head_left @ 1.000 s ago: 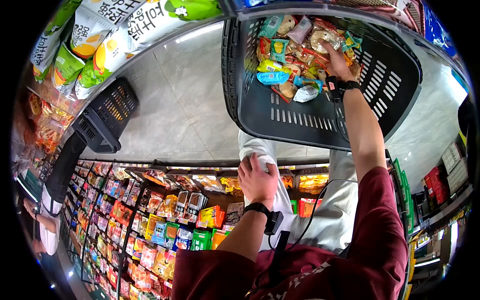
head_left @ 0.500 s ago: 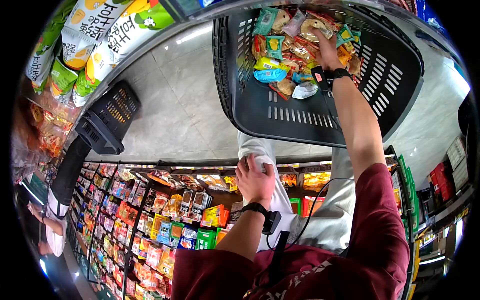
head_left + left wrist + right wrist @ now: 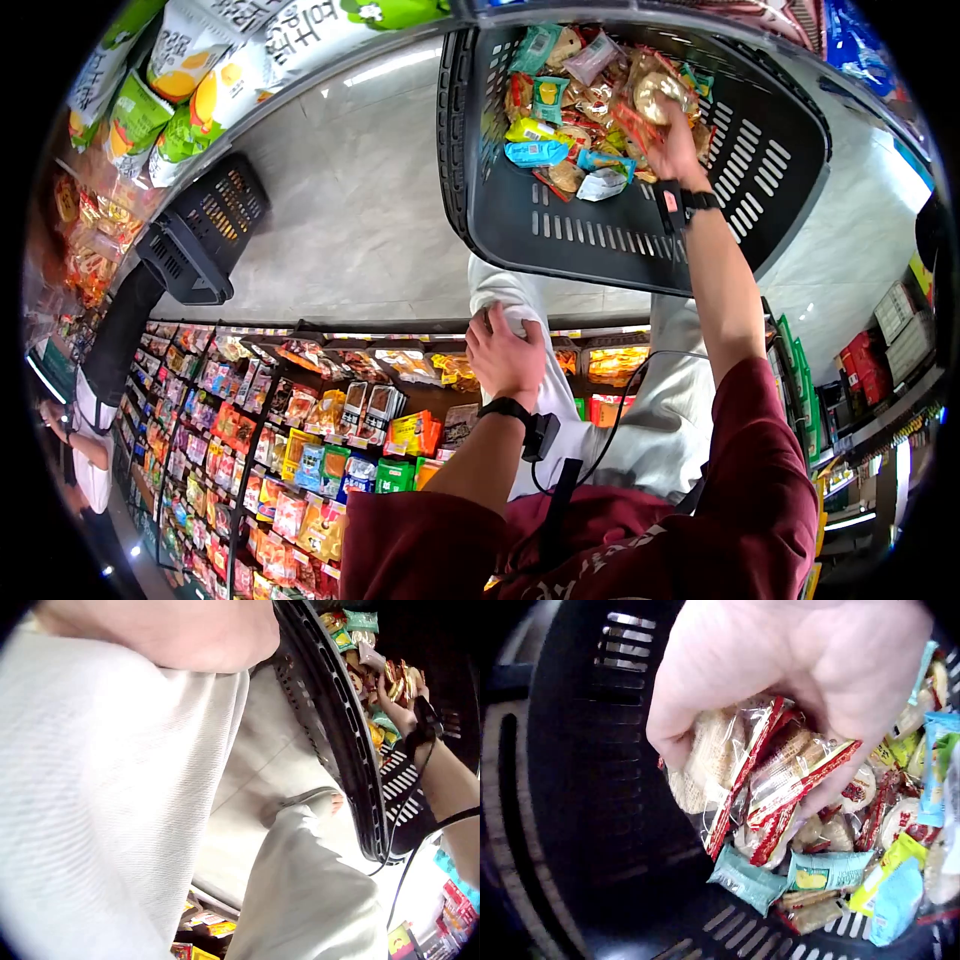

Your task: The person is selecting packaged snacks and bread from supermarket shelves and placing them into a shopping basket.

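In the right wrist view my right hand (image 3: 787, 652) grips a bunch of clear packets of round crackers (image 3: 712, 761) with red-edged seals, thumb on one side and fingers on the other. In the head view this hand and the crackers are over the far right part of a black shopping basket (image 3: 500, 225). Under and around them lies a heap of small wrapped snacks, among them a teal packet (image 3: 746, 881), a yellow one (image 3: 881, 877) and a light blue one (image 3: 896, 904). My left hand (image 3: 507, 350) rests on the knee, fingers loosely bent, holding nothing.
A shelf of bagged snacks (image 3: 300, 460) runs beside my legs. Large white-and-green snack bags (image 3: 215, 95) stand at the upper left. Another dark basket (image 3: 205, 235) is at the left near another person. A cable (image 3: 610, 430) runs across my lap.
My right hand has lifted cracker packets from the heap and drawn them slightly back and to the right. The left hand stays on the knee.
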The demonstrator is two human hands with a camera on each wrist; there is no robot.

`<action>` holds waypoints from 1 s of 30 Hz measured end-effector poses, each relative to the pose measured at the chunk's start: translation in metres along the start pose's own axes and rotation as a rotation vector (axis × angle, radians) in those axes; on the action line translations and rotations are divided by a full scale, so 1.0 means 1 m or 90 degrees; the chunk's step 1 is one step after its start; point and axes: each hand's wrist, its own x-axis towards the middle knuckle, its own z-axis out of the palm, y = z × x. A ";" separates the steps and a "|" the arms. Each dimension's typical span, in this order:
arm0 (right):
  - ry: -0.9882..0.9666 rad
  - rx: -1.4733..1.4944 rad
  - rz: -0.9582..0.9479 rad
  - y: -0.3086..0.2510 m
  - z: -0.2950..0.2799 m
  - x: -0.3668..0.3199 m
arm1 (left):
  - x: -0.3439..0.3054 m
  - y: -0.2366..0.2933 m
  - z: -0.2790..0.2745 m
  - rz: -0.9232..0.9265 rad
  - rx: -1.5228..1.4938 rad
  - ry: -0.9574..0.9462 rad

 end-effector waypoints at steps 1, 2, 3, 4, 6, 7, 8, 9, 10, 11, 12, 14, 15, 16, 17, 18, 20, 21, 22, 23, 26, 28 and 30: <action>0.017 -0.007 0.035 -0.008 0.008 -0.024 | 0.001 0.002 -0.001 -0.011 -0.008 0.008; -0.014 0.035 0.073 -0.014 0.015 -0.047 | 0.003 0.002 -0.001 -0.012 -0.023 0.010; -0.071 -0.007 0.091 -0.021 0.013 -0.072 | 0.005 0.001 0.002 -0.013 -0.036 0.027; -0.097 -0.046 0.137 -0.028 0.003 -0.087 | 0.008 0.001 0.003 -0.014 -0.051 0.045; -0.068 -0.065 0.103 -0.037 0.011 -0.150 | 0.017 0.007 -0.003 -0.047 -0.087 0.040; -0.102 -0.099 0.159 -0.044 -0.011 -0.172 | 0.024 0.013 -0.013 -0.059 -0.098 0.042; -0.127 -0.113 0.186 -0.056 -0.013 -0.210 | 0.032 0.019 -0.028 -0.068 -0.111 0.045; -0.080 -0.085 0.137 -0.053 -0.010 -0.247 | 0.041 0.018 -0.032 -0.081 -0.130 0.034; -0.124 -0.079 0.220 -0.071 -0.021 -0.286 | 0.053 0.014 -0.033 -0.084 -0.162 0.028; -0.128 -0.061 0.137 -0.070 -0.008 -0.332 | 0.063 0.008 -0.045 -0.083 -0.211 -0.007; -0.134 -0.026 0.113 -0.065 -0.015 -0.365 | 0.076 -0.001 -0.041 -0.086 -0.265 -0.037; -0.155 -0.060 0.066 -0.074 0.019 -0.462 | 0.099 -0.023 -0.062 -0.048 -0.413 -0.118; -0.150 -0.102 0.115 -0.077 0.018 -0.496 | 0.105 -0.039 -0.065 0.021 -0.406 -0.169; -0.141 -0.122 0.070 -0.077 0.038 -0.546 | 0.115 -0.049 -0.079 0.093 -0.404 -0.208; -0.153 -0.192 -0.091 -0.062 0.064 -0.566 | 0.143 -0.046 -0.117 0.170 -0.366 -0.218; -0.189 -0.175 -0.112 -0.055 0.058 -0.567 | 0.131 -0.056 -0.135 0.229 -0.308 -0.275; -0.260 -0.073 -0.070 -0.036 0.039 -0.555 | 0.147 -0.068 -0.135 0.307 -0.431 -0.272; -0.259 -0.076 -0.068 -0.033 0.056 -0.566 | 0.146 -0.070 -0.160 0.370 -0.484 -0.260; -0.242 -0.073 -0.065 -0.032 0.064 -0.574 | 0.137 -0.062 -0.179 0.372 -0.484 -0.256; -0.245 -0.051 -0.059 -0.018 0.060 -0.556 | 0.133 -0.061 -0.220 0.389 -0.533 -0.272; -0.307 -0.048 -0.088 0.009 0.058 -0.555 | 0.074 -0.048 -0.305 0.482 -0.621 -0.340; -0.359 -0.110 -0.102 0.006 0.090 -0.587 | 0.017 -0.045 -0.361 0.538 -0.616 -0.360; -0.408 -0.142 -0.136 0.020 0.105 -0.606 | -0.047 -0.060 -0.377 0.656 -0.616 -0.415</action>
